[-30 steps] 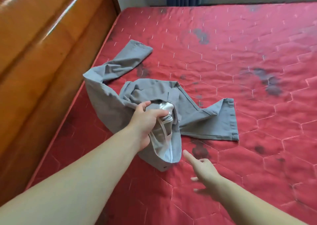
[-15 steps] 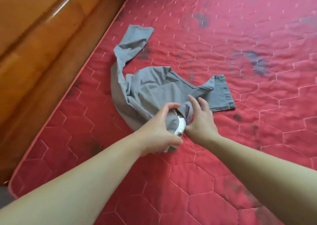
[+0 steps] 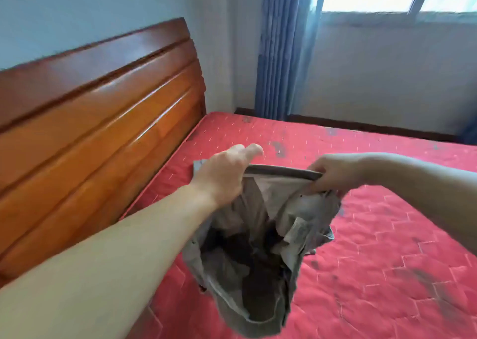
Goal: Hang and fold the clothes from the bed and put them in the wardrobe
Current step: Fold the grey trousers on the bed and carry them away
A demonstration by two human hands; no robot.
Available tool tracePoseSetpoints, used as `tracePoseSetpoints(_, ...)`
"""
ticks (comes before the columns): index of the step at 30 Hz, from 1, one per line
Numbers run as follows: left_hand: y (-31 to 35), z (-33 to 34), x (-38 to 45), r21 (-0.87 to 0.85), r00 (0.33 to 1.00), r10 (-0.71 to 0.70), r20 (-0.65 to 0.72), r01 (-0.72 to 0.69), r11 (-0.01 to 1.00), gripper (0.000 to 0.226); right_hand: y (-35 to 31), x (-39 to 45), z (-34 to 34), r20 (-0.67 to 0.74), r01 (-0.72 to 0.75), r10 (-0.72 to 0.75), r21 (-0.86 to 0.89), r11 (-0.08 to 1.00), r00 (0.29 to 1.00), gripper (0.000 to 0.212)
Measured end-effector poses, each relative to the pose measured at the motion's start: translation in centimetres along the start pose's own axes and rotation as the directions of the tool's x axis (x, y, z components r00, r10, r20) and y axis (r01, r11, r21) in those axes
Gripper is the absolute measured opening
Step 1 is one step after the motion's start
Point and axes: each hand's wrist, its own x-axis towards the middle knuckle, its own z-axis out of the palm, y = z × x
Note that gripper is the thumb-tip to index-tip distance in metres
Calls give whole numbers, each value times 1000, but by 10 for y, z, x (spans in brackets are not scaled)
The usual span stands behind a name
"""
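Your left hand [image 3: 227,176] & right hand [image 3: 333,173] grip the trousers [image 3: 258,248] by the waistband; legs hang bunched, so folding now risks creases.

Grey trousers [image 3: 258,248] are seen over a red quilted bed [image 3: 374,248]; headboard [image 3: 98,111] orange-brown, curtain [image 3: 278,54] blue.

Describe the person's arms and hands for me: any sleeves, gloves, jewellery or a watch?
Both forearms are bare as far as the frame shows, with no sleeve in view. The left hand and right hand wear no gloves. No watch, bracelet or ring is visible, though the picture is motion-blurred.
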Motion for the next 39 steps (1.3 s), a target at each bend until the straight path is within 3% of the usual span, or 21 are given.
tracePoseSetpoints(2,2,-26,8,-18,986,48,-160,-52,998,51,-11,-38,-42,19,38,-42,182,983,999,6)
tracePoseSetpoints(3,0,-29,4,-6,976,31,-215,-33,999,43,-14,-55,-56,21,60,-68,259,964,997,13)
tracePoseSetpoints(5,-11,-11,-20,29,968,-143,-205,152,988,28,-10,-78,-68,-32,86,-80,413,907,996,22)
tracePoseSetpoints(6,-18,7,-41,59,952,-292,-88,297,953,25,-1,-84,-66,-94,90,-51,481,872,994,24)
tracePoseSetpoints(7,-24,28,-65,117,891,-445,93,434,893,23,11,-87,-60,-161,78,10,532,843,987,26)
tracePoseSetpoints(8,-29,46,-87,185,784,-562,264,530,827,21,25,-89,-50,-209,38,96,559,828,973,29)
tracePoseSetpoints(9,-31,61,-107,237,674,-626,392,583,777,21,42,-89,-36,-235,-30,183,537,843,955,33)
tracePoseSetpoints(10,-32,72,-119,265,606,-636,479,591,762,21,59,-88,-18,-260,-107,249,461,881,933,36)
tracePoseSetpoints(13,-27,89,-115,274,512,-512,690,470,839,25,112,-89,38,-308,-333,345,93,938,887,37)
tracePoseSetpoints(16,-18,83,-91,177,462,-388,797,436,882,37,149,-107,79,-162,-457,441,-77,886,883,36)
tracePoseSetpoints(19,-5,70,-65,168,512,-346,786,362,917,37,166,-124,89,-168,-481,477,13,876,863,32)
tracePoseSetpoints(21,5,66,-52,99,534,-341,773,430,897,36,169,-133,87,-217,-485,497,110,868,840,33)
tracePoseSetpoints(24,24,57,-35,-195,518,-354,779,736,648,24,165,-151,88,-126,-500,505,71,863,854,36)
tracePoseSetpoints(26,38,45,-22,-313,515,-282,809,785,534,10,163,-163,89,-68,-491,499,109,864,864,31)
tracePoseSetpoints(27,44,39,-15,-317,510,-224,830,764,563,14,163,-168,86,-81,-490,503,139,860,860,24)
tracePoseSetpoints(29,54,22,-3,-238,531,-180,828,624,744,19,164,-179,68,-166,-490,521,194,850,837,16)
tracePoseSetpoints(32,65,-10,11,-76,741,-200,641,320,944,14,164,-200,26,-229,-521,545,159,839,807,21)
tracePoseSetpoints(35,80,-56,29,6,863,-172,474,192,981,13,154,-229,-14,-123,-647,637,-59,760,761,26)
tracePoseSetpoints(39,116,-129,65,-72,897,-95,431,139,988,31,142,-273,-70,-214,-687,669,-17,726,712,25)
